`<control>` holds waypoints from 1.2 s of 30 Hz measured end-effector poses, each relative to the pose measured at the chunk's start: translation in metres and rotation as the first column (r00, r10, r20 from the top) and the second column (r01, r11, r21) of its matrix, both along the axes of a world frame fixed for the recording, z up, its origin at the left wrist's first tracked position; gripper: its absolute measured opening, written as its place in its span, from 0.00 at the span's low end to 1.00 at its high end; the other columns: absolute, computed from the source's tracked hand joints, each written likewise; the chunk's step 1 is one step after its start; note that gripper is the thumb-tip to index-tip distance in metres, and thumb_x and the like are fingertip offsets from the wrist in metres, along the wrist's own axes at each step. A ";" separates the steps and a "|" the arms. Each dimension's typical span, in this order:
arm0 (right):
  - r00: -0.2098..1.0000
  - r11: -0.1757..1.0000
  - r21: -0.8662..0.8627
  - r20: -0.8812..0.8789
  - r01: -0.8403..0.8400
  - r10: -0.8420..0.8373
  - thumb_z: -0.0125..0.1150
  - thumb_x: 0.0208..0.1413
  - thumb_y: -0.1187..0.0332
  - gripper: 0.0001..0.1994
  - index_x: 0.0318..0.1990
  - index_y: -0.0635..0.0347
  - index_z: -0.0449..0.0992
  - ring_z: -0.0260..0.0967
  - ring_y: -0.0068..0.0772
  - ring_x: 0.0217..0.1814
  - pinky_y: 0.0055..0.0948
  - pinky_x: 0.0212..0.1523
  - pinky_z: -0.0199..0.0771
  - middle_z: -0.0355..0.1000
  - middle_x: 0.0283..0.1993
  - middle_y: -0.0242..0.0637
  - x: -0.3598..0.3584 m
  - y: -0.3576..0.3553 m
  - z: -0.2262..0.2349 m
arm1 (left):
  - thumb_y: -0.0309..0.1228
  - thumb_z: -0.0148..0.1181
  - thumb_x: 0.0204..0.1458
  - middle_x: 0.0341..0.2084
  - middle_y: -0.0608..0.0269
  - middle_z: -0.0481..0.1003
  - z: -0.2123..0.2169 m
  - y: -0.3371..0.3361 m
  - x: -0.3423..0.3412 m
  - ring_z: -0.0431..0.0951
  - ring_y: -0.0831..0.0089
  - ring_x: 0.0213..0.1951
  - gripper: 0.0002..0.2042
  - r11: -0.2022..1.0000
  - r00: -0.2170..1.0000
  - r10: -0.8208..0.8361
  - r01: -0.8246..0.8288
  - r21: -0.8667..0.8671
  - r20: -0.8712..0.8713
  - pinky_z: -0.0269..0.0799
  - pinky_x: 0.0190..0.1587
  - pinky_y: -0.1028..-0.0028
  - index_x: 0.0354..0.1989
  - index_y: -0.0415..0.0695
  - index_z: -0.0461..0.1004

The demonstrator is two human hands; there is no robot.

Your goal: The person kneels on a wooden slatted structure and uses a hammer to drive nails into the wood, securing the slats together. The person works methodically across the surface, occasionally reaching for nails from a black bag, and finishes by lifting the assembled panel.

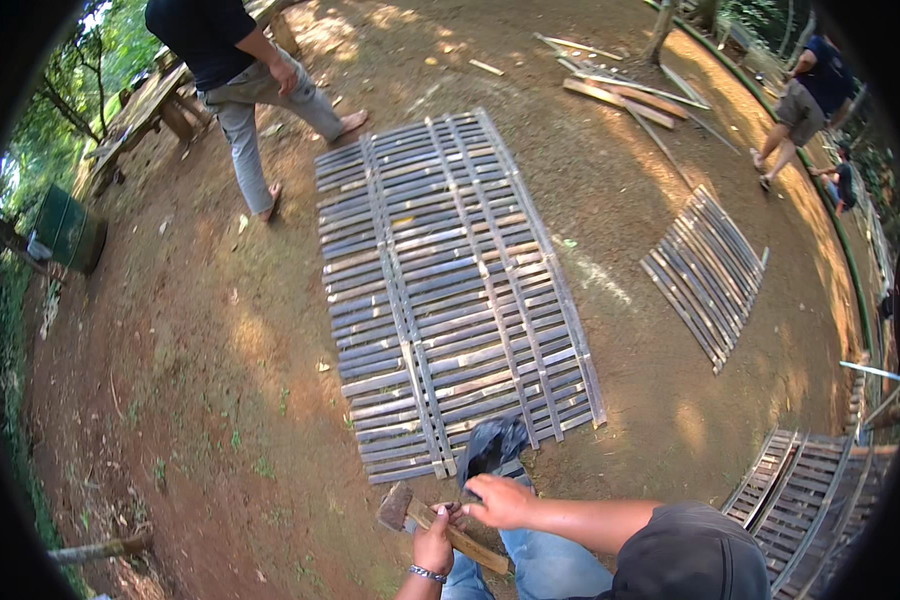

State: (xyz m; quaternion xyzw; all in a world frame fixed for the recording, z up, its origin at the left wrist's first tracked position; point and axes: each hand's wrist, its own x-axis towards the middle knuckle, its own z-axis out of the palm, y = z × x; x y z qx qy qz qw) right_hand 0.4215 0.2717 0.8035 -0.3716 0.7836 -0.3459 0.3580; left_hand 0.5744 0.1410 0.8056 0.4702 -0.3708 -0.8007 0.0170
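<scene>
My left hand [432, 548], with a metal bracelet at the wrist, is closed round the wooden handle of a hammer [480, 552]. Its blocky, worn head points left. The thumb and fingertips are pinched together above the handle, close to my right hand [502, 502]. That hand's fingers are curled shut; whatever small thing lies between the two hands is too small to name. Just beyond my right hand is a crumpled black plastic bag [494, 445], at the near end of a large slatted bamboo panel [450, 290]. The panel lies flat on the ground, with lengthwise strips across its slats.
A smaller slatted panel [708, 278] lies to the right, with loose wooden strips [625, 100] beyond. One person [260, 110] stands barefoot by the large panel's far left corner; another [815, 95] is far right. A green container [65, 230] stands left. More slatted panels [795, 500] are near right.
</scene>
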 end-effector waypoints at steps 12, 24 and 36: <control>0.946 0.984 -0.138 0.289 -0.112 0.148 0.59 0.61 0.63 0.28 0.68 0.60 0.64 0.77 0.52 0.51 0.46 0.52 0.76 0.74 0.58 0.55 0.290 -0.055 0.079 | 0.43 0.49 0.69 0.40 0.60 0.76 0.073 -0.086 0.254 0.77 0.56 0.53 0.12 0.865 0.961 0.250 -0.166 0.474 -0.119 0.71 0.60 0.46 0.46 0.50 0.73; 0.867 0.780 0.532 0.159 0.328 -0.472 0.65 0.59 0.56 0.25 0.60 0.59 0.76 0.79 0.47 0.53 0.40 0.56 0.76 0.81 0.51 0.47 0.299 -0.011 -0.141 | 0.43 0.54 0.67 0.30 0.72 0.71 -0.015 -0.203 0.459 0.74 0.71 0.35 0.10 0.941 0.875 0.299 -0.337 0.037 0.382 0.74 0.44 0.54 0.43 0.51 0.74; 0.958 0.738 0.673 0.179 0.046 -0.224 0.61 0.59 0.61 0.26 0.64 0.60 0.72 0.71 0.51 0.65 0.41 0.63 0.72 0.73 0.64 0.50 0.194 -0.117 -0.518 | 0.45 0.54 0.65 0.25 0.73 0.69 -0.279 -0.221 0.576 0.73 0.72 0.29 0.11 0.906 0.583 0.375 -0.393 -0.153 0.721 0.72 0.33 0.61 0.39 0.52 0.74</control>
